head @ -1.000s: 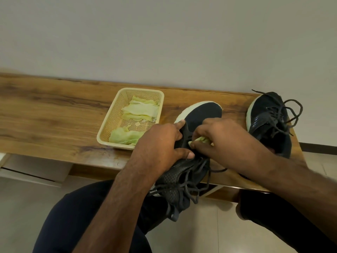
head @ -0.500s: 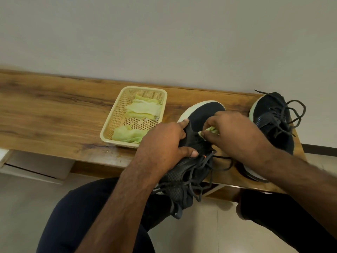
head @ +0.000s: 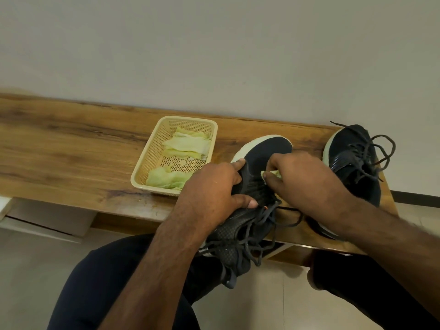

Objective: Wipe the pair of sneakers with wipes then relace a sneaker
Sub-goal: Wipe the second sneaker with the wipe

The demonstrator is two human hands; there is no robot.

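Note:
A dark sneaker (head: pixel 266 151) with a white sole lies toe-away over the front edge of the wooden bench (head: pixel 71 148), its loose laces hanging toward my lap. My left hand (head: pixel 214 186) grips its left side at the midfoot. My right hand (head: pixel 302 182) presses a pale green wipe (head: pixel 270 173) against the upper near the toe box; most of the wipe is hidden under my fingers. The second dark sneaker (head: pixel 354 158) rests on the bench at the right end, laces untied.
A cream plastic basket (head: pixel 152 160) holding several green wipes (head: pixel 188 145) sits on the bench just left of the held sneaker. A grey wall backs the bench. My legs in dark trousers are below, over a tiled floor.
My right hand with the wipe has slid up the sneaker from the lace area toward the toe. My left hand keeps its grip.

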